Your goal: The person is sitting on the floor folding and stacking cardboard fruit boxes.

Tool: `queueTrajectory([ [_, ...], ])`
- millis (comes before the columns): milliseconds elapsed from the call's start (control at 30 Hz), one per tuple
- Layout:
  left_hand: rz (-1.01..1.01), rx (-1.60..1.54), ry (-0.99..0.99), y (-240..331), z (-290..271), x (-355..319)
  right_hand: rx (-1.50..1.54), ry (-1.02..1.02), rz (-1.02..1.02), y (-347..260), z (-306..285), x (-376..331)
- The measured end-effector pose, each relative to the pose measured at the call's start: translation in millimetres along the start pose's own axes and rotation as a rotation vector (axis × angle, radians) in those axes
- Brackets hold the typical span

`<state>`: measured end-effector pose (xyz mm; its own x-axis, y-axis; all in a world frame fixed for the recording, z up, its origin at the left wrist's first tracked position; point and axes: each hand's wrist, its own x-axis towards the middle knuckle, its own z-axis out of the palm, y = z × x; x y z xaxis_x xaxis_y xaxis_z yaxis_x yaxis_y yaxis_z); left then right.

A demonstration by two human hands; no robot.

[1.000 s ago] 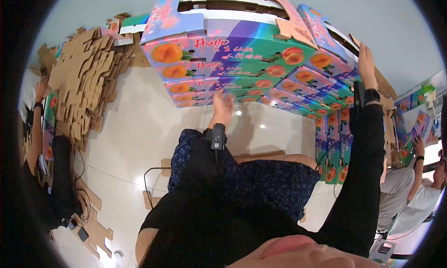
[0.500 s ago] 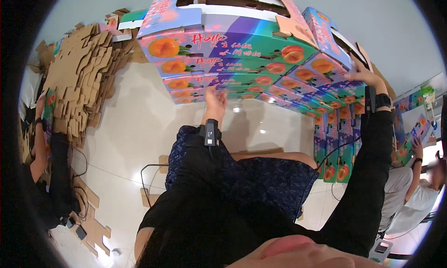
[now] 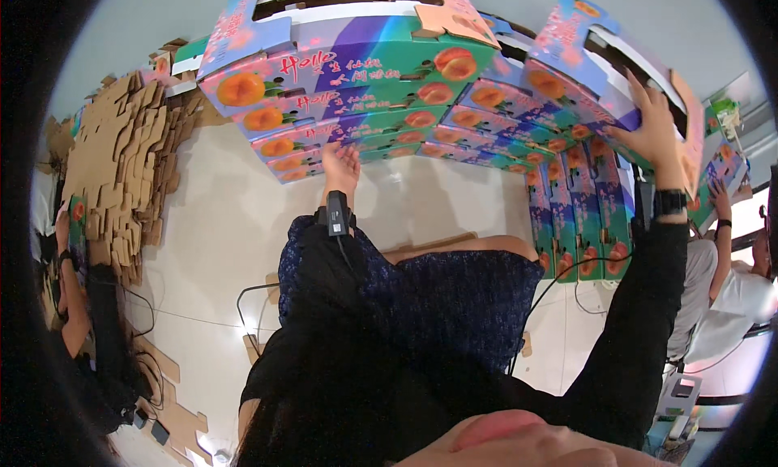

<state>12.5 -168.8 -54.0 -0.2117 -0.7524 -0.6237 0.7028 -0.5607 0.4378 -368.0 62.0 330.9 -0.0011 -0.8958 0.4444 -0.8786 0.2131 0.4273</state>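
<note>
While the stack: stood tall in front of the person, the stack of colourful fruit cartons [image 3: 356, 102] rose from the pale floor [image 3: 211, 224] to above head height, its printed sides showing orange fruit on green, blue and purple.

Left hand: the left hand [image 3: 340, 169] pressed against the lower cartons of that stack, fingers spread a little and flat on the cardboard, clamped on nothing; a dark device was strapped at the wrist.

Right hand: the right hand [image 3: 652, 130] lay open on the side of the tilted top carton [image 3: 600, 70] at the right, fingers apart and splayed over its wall; a black watch sat at the wrist.

Change: over the last second the right hand had climbed from a spot lower and farther right up onto that carton, and the carton had swung nearer and larger in view, while the left hand had stayed low on the stack.

Meaning: I judged the cartons were being steadied and squared, the top one not yet level with its neighbours.

Surroundings: flat brown cardboard blanks [image 3: 121, 159] were heaped at the left, a second column of cartons [image 3: 575, 216] stood upright at the right, and another person's arm [image 3: 717, 248] showed at the far right.
</note>
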Motion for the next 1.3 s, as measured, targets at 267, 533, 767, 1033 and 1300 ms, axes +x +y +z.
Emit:
queueTrajectory([
  [267,-0.02,-0.034,-0.024,1,1,-5,-0.03,-0.032,0.395,43,-45,-86],
  [533,-0.012,0.009,-0.032,-2,-1,-9,-0.146,-0.059,0.713,120,-5,-127],
  [767,-0.01,0.032,-0.009,3,-2,-12,-0.063,-0.349,0.864,122,40,-112],
  [1033,-0.002,0.02,-0.07,4,6,-14,0.03,-0.465,0.878,138,101,-139],
  [1300,-0.032,0.028,-0.022,0,10,-12,0.023,-0.427,0.884,133,102,-141],
])
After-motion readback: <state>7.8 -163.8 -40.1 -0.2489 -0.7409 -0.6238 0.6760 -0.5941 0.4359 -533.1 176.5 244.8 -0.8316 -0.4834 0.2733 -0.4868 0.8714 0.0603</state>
